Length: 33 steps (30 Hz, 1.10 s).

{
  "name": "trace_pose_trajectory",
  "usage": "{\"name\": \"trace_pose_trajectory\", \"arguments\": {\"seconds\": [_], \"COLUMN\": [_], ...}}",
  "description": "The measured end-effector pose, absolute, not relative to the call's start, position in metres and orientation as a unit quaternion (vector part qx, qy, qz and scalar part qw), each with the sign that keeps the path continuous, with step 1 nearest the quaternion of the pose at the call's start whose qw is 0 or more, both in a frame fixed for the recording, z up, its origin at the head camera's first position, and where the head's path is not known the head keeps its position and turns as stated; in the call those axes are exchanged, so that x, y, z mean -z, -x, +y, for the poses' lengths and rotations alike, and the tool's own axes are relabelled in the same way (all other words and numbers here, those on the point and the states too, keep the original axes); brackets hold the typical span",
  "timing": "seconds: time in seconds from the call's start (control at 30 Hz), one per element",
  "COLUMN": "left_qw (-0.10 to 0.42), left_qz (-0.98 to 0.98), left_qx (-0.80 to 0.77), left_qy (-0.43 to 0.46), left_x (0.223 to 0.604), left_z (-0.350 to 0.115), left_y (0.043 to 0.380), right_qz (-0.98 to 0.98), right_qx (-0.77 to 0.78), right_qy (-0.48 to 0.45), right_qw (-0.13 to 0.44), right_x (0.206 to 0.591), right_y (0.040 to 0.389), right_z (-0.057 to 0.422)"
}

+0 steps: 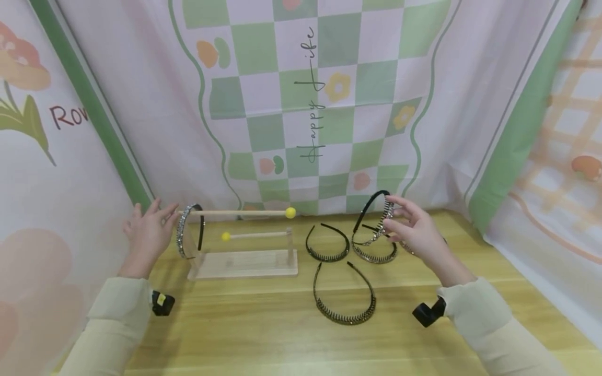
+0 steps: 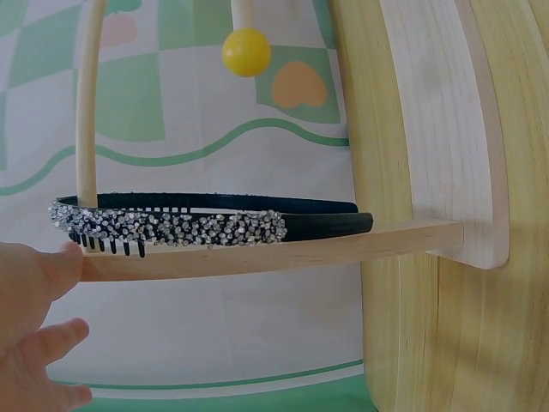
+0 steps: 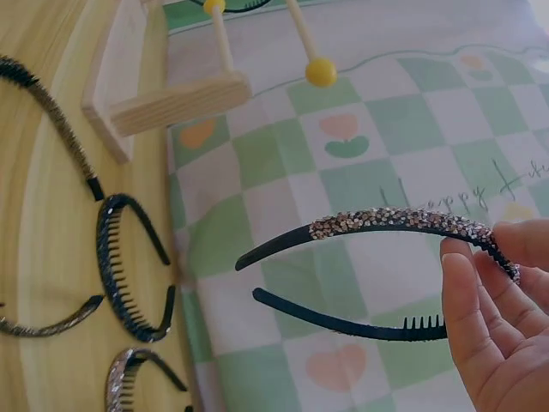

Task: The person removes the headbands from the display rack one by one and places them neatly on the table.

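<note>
A wooden stand [image 1: 242,265] with two rods, each tipped by a yellow ball, stands at the left of the table. On its upper rod, by the left post, hangs a headband [image 2: 171,225] with silver sparkles and comb teeth. My left hand [image 1: 148,235] is at that post, its thumb at the post's end beside the sparkly band and its other fingers spread. On the right, my right hand [image 1: 420,232] pinches another headband [image 3: 386,221], black with pinkish glitter, by its curved middle. It is raised, and its two free ends point toward the stand in the right wrist view.
Several toothed headbands lie on the wooden table: a dark one [image 1: 327,257] right of the stand, a bronze one [image 1: 345,318] nearer the front, and a glittery one [image 1: 376,259] below the raised band. A checked curtain [image 1: 301,130] hangs behind.
</note>
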<state>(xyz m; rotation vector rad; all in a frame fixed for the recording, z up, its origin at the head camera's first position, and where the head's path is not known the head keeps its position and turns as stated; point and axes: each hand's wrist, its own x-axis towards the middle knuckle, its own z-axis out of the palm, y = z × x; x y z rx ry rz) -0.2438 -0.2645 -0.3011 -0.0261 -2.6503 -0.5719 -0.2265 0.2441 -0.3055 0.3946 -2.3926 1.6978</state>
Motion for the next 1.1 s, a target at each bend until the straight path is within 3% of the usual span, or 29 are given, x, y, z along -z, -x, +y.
{"name": "trace_pose_trajectory", "arguments": {"seconds": [0.6, 1.1], "left_qw": [0.222, 0.215], "left_qz": [-0.954, -0.955], "left_qx": [0.202, 0.205], "left_qy": [0.006, 0.007], "left_x": [0.301, 0.300], "left_z": [-0.263, -0.262], "left_y": [0.245, 0.242], "right_qz": [-0.830, -0.854], "right_qx": [-0.542, -0.505], "right_qy": [-0.124, -0.126], "right_qw": [0.049, 0.030], "right_x": [0.348, 0.361], "right_y": [0.214, 0.208], "right_z": [0.281, 0.295]}}
